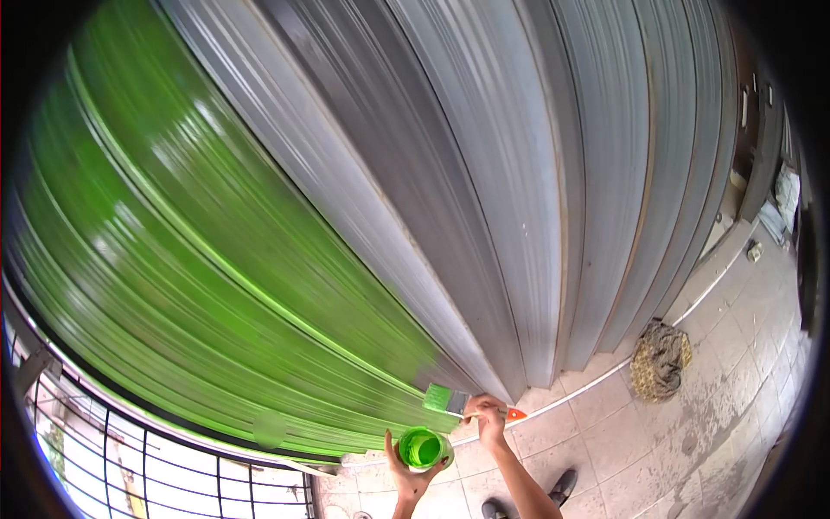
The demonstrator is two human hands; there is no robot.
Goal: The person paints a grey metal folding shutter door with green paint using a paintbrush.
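At about six o'clock in the head view, nearest the camera, the left hand cups a small clear cup from below, its fingers wrapped up around the wall; the cup stands upright and holds bright green paint that fills most of it and coats its inner wall. Just beside it, toward one o'clock of the cup, the right hand is closed on the handle of a flat paintbrush, fingers curled round the middle of the handle so that the orange handle end sticks out at three o'clock of the hand and the bristle end points toward nine o'clock. The bristles are loaded with green paint and lie against the bottom edge of the roller shutter, just above the cup. Below the right forearm, at five o'clock, two dark shoes rest on the tiled floor. Farther out, at four o'clock, a crumpled brownish rag lies on the tiles close to the foot of the shutter. The shutter fills the upper view: its slats from nine to eleven o'clock are wet glossy green, while those from twelve to two o'clock are bare grey metal. At seven o'clock a black metal grille shows beyond the shutter's edge.
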